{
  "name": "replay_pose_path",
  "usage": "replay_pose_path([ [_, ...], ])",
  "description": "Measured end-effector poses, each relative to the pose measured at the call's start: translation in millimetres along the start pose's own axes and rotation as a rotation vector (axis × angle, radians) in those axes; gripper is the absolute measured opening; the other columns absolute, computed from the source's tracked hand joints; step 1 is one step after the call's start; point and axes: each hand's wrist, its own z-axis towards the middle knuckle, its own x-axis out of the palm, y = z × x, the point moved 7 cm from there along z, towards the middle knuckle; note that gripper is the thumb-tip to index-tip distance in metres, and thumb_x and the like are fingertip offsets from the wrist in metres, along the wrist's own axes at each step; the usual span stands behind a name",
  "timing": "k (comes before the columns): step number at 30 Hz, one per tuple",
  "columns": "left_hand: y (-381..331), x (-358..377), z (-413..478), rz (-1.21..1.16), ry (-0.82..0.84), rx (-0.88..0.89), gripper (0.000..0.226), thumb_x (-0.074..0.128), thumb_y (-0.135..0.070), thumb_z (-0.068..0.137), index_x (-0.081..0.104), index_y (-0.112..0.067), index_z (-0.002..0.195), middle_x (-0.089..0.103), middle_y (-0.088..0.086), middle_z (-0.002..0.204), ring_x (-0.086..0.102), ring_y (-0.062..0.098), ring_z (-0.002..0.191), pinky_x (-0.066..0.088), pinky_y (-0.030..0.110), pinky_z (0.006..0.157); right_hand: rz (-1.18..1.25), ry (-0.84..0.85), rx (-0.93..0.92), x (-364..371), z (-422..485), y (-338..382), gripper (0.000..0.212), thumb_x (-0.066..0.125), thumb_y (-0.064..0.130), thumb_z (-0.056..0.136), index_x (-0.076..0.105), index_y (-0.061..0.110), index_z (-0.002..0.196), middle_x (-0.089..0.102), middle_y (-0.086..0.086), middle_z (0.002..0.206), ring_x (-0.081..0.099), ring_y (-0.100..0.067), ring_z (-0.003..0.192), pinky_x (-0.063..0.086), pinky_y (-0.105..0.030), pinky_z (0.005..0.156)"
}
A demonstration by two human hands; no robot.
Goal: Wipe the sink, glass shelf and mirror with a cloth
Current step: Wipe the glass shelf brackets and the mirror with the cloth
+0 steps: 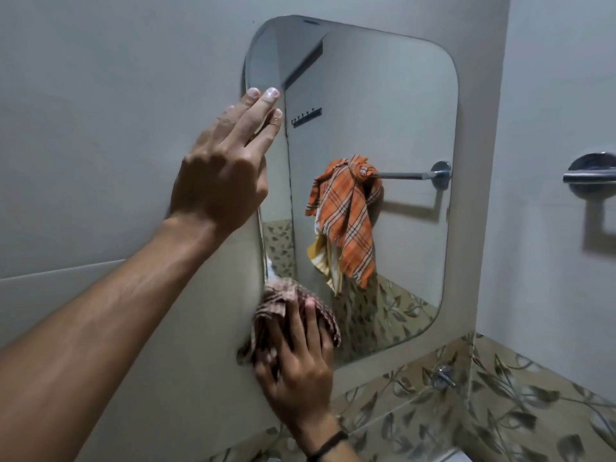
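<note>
I see the left hand (220,175) mid-frame, fingers straight, flat on the left edge of the mirror (366,111). Lower centre: right hand (300,365), fingers spread, presses the checked cloth (276,301) against the glass.

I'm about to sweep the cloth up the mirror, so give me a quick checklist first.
1. Cloth on the mirror, lower left corner: ok.
2. Right hand presses the cloth flat: ok.
3. Left hand steadies the mirror's left edge: ok.
4. Bare fingertips off the glass: not ok, left fingertips overlap it.
5. Streaks left on the glass: cannot tell.
6. Sink and glass shelf wiped: cannot tell, out of view.
</note>
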Motion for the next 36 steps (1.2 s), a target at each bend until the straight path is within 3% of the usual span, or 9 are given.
replay_pose_path([
  [4,-0.5,0.7,0.1,0.009,0.009,0.015,0.051,0.038,-0.001,0.098,0.053,-0.009,0.146,0.041,0.005,0.160,0.038,0.023,0.149,0.043,0.042,0.110,0.011,-0.014,-0.016,6.6,-32.4,-18.5,0.064,0.071,0.041,0.079,0.056,0.031,0.140,0.046,-0.004,0.154,0.041,-0.030,0.144,0.042,-0.046,0.108],
  [8,0.9,0.7,0.2,0.010,0.006,0.014,0.051,0.041,0.000,0.097,0.054,-0.008,0.145,0.041,0.005,0.160,0.038,0.023,0.149,0.042,0.042,0.111,0.093,-0.076,0.059,-10.3,14.9,-45.9,0.062,0.046,0.044,0.097,0.028,0.039,0.156,0.028,0.003,0.164,0.030,-0.024,0.150,0.031,-0.043,0.117],
  [10,0.3,0.5,0.6,0.012,0.001,0.019,0.050,0.042,0.000,0.097,0.055,-0.008,0.145,0.042,0.005,0.159,0.038,0.023,0.148,0.042,0.042,0.112,0.112,-0.144,0.198,-20.3,40.8,-85.7,0.065,0.039,0.039,0.098,0.017,0.037,0.159,0.022,0.001,0.166,0.024,-0.023,0.152,0.022,-0.040,0.122],
  [16,-0.8,1.5,-0.1,0.017,0.013,0.007,0.050,0.041,-0.001,0.098,0.054,-0.009,0.145,0.041,0.005,0.160,0.038,0.023,0.149,0.045,0.044,0.108,0.197,-0.226,0.894,-38.7,44.3,-225.0,0.080,0.025,0.052,0.088,0.044,0.004,0.149,0.037,-0.016,0.158,0.035,-0.032,0.146,0.027,-0.045,0.121],
  [22,-3.6,-1.4,0.3,0.041,0.014,0.018,0.052,0.041,-0.001,0.096,0.053,-0.007,0.146,0.041,0.008,0.160,0.039,0.025,0.148,0.039,0.038,0.113,0.191,-0.324,1.249,-32.7,-1.9,-233.0,0.067,0.032,0.055,0.087,0.048,0.015,0.138,0.056,-0.020,0.137,0.055,-0.042,0.120,0.046,-0.048,0.095],
  [27,-3.7,-3.9,1.5,0.043,0.008,0.024,0.053,0.043,0.002,0.094,0.054,-0.005,0.145,0.045,0.010,0.157,0.042,0.026,0.146,0.032,0.035,0.116,0.092,-0.305,0.635,-25.3,39.8,-106.3,0.064,0.038,0.041,0.097,0.044,0.004,0.149,0.043,-0.021,0.153,0.042,-0.036,0.141,0.034,-0.048,0.114],
  [31,-3.8,-6.1,3.0,0.021,-0.001,0.027,0.053,0.044,0.004,0.093,0.055,-0.004,0.144,0.046,0.011,0.156,0.042,0.026,0.146,0.035,0.037,0.119,0.060,-0.161,0.205,-17.9,86.5,-44.4,0.062,0.038,0.043,0.096,0.037,0.023,0.155,0.035,-0.012,0.161,0.027,-0.029,0.151,0.022,-0.043,0.122],
  [34,-4.7,-6.9,2.6,0.010,-0.015,0.027,0.054,0.044,0.004,0.091,0.056,-0.004,0.143,0.047,0.010,0.155,0.043,0.025,0.146,0.038,0.038,0.119,0.042,-0.151,0.002,-29.9,127.0,-56.1,0.069,0.048,0.039,0.088,0.035,0.031,0.155,0.034,-0.009,0.161,0.028,-0.027,0.151,0.023,-0.042,0.122],
  [36,-4.6,-6.3,2.8,0.016,-0.017,0.033,0.054,0.042,0.003,0.092,0.056,-0.005,0.144,0.046,0.010,0.156,0.042,0.025,0.146,0.039,0.039,0.118,0.054,-0.175,0.036,-37.8,154.0,-85.0,0.070,0.046,0.041,0.089,0.029,0.037,0.156,0.031,-0.007,0.162,0.027,-0.024,0.151,0.022,-0.040,0.122],
])
